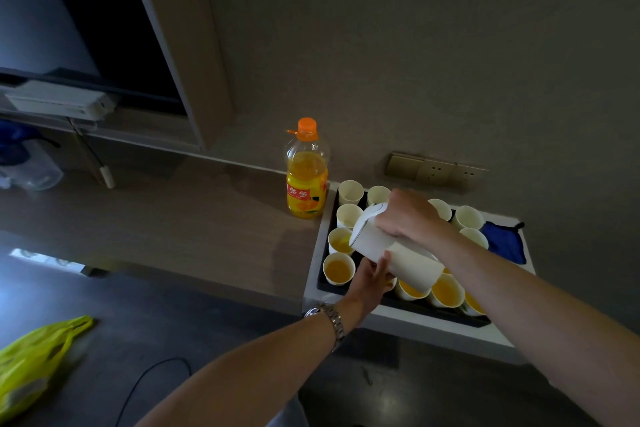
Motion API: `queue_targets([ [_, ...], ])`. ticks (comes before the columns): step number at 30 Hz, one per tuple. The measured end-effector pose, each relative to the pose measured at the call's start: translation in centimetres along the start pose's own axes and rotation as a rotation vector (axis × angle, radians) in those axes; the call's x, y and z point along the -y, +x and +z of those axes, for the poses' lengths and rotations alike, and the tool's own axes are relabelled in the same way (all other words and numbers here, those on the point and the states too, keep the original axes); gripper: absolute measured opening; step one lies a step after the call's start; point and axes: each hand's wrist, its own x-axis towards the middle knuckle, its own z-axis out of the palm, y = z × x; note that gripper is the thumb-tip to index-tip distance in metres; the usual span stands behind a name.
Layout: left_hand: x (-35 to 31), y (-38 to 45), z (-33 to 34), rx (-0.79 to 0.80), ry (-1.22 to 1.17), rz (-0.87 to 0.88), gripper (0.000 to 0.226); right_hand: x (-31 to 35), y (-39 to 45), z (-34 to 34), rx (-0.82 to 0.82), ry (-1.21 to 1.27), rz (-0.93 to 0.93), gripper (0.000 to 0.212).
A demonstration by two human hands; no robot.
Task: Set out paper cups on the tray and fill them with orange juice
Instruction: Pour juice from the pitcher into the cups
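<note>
The right hand (403,218) holds the tipped white jug (388,250) by its handle; the left hand (375,276) props it with straight fingers. Tip too far and juice may spill past the left cup (340,241).

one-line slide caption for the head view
Right hand tilts a white jug over paper cups on a tray, left hand steadying it.

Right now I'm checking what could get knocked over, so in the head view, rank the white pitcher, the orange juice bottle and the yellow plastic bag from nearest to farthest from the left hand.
1. white pitcher: touching the left hand, above the tray.
2. orange juice bottle: upright on the counter, left of the tray.
3. yellow plastic bag: far left, on the dark surface.
</note>
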Motion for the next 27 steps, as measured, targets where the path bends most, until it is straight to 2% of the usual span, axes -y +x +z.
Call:
queue_targets([
  [12, 0.06, 0.22, 0.06, 0.008, 0.051, 0.0, 0.045, 0.12, 0.08, -0.08, -0.019, -0.006, 0.012, 0.027],
  [23, -0.39, 0.52, -0.56, -0.003, 0.169, 0.046, 0.042, 0.19, 0.14, -0.31, -0.017, -0.008, 0.021, 0.034],
  [27, -0.6, 0.43, -0.59, -0.019, 0.226, 0.039, 0.03, -0.09, 0.11, -0.33, -0.028, 0.014, 0.016, 0.033],
])
